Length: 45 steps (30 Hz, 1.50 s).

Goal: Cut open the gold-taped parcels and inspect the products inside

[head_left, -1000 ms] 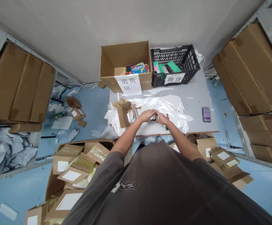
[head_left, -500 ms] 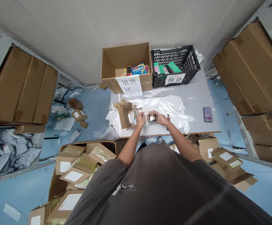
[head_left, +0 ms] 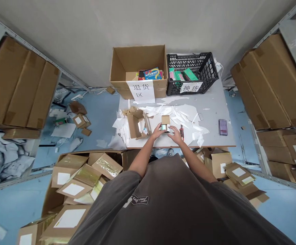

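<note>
A small cardboard box (head_left: 165,119) stands on the table in front of me with its flap raised. At its near side shows a small green-and-white item (head_left: 164,127), partly covered by my fingers. My left hand (head_left: 158,130) is closed on the box's left side. My right hand (head_left: 175,134) curls against the right side, with its fingertips at the box's edge. A red-and-black tool (head_left: 181,132) lies just beyond my right hand. Left of my hands is a larger open carton (head_left: 135,127) with white paper scraps inside.
At the back are a big labelled carton (head_left: 117,86) with books and a black crate (head_left: 206,86) with green boxes. Torn white paper (head_left: 180,112) covers much of the table (head_left: 214,112). A phone (head_left: 223,127) lies right. Used cartons (head_left: 73,189) are piled left below the table.
A round shiny thing in the small box no longer shows; a green-and-white item and the raised flap do. My left hand has moved right onto the box. The view has shifted slightly.
</note>
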### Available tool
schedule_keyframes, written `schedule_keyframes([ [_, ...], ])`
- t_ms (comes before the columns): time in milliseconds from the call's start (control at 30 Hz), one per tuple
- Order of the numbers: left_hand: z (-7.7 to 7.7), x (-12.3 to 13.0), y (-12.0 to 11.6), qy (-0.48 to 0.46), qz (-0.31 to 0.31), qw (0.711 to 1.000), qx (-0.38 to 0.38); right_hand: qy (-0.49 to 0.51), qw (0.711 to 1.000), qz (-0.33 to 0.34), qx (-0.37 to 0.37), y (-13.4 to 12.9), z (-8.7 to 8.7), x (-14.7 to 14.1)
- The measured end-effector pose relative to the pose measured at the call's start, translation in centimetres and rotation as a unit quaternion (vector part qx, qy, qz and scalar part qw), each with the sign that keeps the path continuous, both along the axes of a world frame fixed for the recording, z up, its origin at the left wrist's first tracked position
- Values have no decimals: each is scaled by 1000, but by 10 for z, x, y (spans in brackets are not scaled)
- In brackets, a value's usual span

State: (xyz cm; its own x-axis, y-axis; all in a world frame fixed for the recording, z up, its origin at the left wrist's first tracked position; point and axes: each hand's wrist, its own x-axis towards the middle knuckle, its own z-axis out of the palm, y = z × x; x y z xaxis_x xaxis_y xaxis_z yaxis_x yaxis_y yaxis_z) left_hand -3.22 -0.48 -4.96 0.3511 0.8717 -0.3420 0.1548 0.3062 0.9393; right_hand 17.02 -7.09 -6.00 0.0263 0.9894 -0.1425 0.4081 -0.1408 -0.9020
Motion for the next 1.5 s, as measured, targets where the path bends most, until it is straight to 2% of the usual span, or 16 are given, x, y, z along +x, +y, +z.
schedule_keyframes([
  [67,4,-1,6,-6,1,1000,20,-17,999,33,12,5,1,-3],
  [167,15,-10,14,6,-15,999,43,-16,999,46,4,11,6,-2],
  [367,36,-28,19,25,-95,988,122,36,998,-23,36,6,29,15],
  [500,34,-27,15,51,-131,978,154,26,998,37,43,9,37,19],
  [667,24,-25,13,68,-149,969,186,-10,994,92,57,18,32,16],
  [933,20,-28,14,130,-151,958,207,-64,989,110,74,23,27,13],
  [1100,25,-26,10,156,-160,952,208,-74,988,111,74,21,27,16],
  [1333,32,-19,6,170,-139,955,201,-39,992,110,53,20,33,16],
  [1500,37,-21,4,183,-161,947,208,-46,992,112,45,18,37,13],
])
